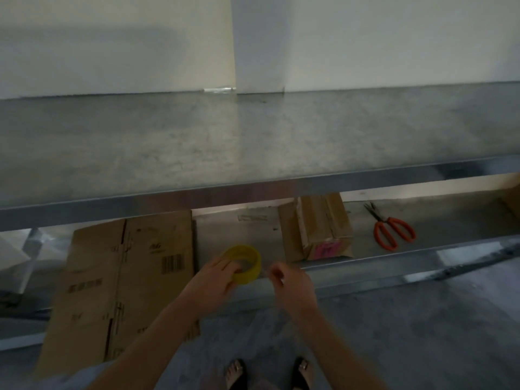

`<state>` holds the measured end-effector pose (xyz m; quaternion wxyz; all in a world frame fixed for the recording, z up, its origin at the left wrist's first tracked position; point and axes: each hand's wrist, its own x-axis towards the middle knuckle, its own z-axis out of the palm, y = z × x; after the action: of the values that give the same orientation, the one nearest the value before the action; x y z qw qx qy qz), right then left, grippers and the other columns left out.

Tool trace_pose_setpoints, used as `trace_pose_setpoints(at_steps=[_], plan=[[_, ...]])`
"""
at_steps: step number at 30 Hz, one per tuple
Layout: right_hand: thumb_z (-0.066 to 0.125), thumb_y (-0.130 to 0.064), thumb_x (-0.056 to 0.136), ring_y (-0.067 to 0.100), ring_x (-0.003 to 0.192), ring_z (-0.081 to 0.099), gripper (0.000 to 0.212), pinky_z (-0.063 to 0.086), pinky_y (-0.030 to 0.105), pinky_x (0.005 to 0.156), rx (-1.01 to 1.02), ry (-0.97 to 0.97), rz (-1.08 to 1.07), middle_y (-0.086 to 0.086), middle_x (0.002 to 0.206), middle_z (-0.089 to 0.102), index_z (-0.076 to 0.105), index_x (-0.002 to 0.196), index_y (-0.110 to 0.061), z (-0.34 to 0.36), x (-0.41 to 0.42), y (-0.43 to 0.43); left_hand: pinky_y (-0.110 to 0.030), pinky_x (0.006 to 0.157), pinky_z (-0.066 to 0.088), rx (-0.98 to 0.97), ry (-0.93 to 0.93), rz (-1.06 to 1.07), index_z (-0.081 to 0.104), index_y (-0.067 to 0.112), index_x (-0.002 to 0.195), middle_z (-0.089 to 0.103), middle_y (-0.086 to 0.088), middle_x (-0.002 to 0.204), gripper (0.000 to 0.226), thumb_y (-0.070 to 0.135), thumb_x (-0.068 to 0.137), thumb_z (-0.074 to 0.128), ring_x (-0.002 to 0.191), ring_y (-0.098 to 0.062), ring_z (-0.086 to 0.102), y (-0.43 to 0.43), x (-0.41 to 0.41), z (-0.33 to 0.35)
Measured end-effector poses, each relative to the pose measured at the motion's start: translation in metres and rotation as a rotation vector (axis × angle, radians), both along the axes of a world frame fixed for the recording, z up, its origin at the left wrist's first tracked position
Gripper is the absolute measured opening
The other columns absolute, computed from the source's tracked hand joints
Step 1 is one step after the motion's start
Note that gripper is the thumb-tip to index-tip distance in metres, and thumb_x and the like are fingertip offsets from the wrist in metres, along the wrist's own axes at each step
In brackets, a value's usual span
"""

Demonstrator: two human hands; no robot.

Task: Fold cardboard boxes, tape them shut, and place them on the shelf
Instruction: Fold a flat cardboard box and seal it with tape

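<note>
My left hand (218,277) grips a yellow roll of tape (247,263), with fingers inside its core, above the front edge of the lower metal shelf (394,263). My right hand (287,280) is just right of the roll, its fingertips pinched together as if on the tape's end; the strip itself is too faint to see. A flat unfolded cardboard box (126,277) lies on the lower shelf at the left and hangs over its front edge. A small folded, taped cardboard box (318,226) with a pink label stands on the shelf to the right.
Orange-handled scissors (391,229) lie on the lower shelf right of the small box. A wide metal upper shelf (253,147) spans the view above, backed by a white wall. More cardboard (510,201) shows at the far right. My feet stand on a grey floor below.
</note>
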<state>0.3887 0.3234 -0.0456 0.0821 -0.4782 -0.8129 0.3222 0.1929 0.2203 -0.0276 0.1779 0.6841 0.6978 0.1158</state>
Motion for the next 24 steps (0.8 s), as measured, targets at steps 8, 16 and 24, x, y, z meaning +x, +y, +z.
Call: trace_pose_setpoints(at_steps=[8,16,24], plan=[[0.065,-0.021,0.089,0.007,0.083,0.06,0.005,0.05,0.022,0.076,-0.006,0.135,0.06,-0.009,0.093,0.062,0.067,0.094,-0.021,0.065,0.04,0.027,-0.009,0.09,0.029,0.091,-0.318,0.008,0.05,0.031,0.126,0.044,0.021,0.112,0.066,0.077,0.083,0.032,0.106,0.004,0.037,0.021,0.033,0.069],[0.068,-0.026,0.09,0.005,0.076,0.062,0.014,0.042,0.018,0.067,0.015,0.145,0.014,-0.014,0.079,0.063,0.058,0.081,-0.03,0.116,0.095,0.071,-0.014,0.084,0.041,0.188,-0.327,0.207,0.057,0.042,0.115,0.056,0.016,0.115,0.036,0.043,0.081,0.071,0.102,-0.003,0.051,0.074,0.086,0.109],[0.06,-0.025,0.095,0.005,0.085,0.058,0.013,0.042,0.018,0.073,-0.07,0.083,0.173,-0.006,0.09,0.064,0.057,0.083,-0.022,0.155,0.148,0.133,-0.021,0.075,0.039,0.096,-0.218,0.363,0.056,0.043,0.103,0.057,0.02,0.1,0.037,0.042,0.074,0.078,0.093,-0.005,0.051,0.093,0.125,0.124]])
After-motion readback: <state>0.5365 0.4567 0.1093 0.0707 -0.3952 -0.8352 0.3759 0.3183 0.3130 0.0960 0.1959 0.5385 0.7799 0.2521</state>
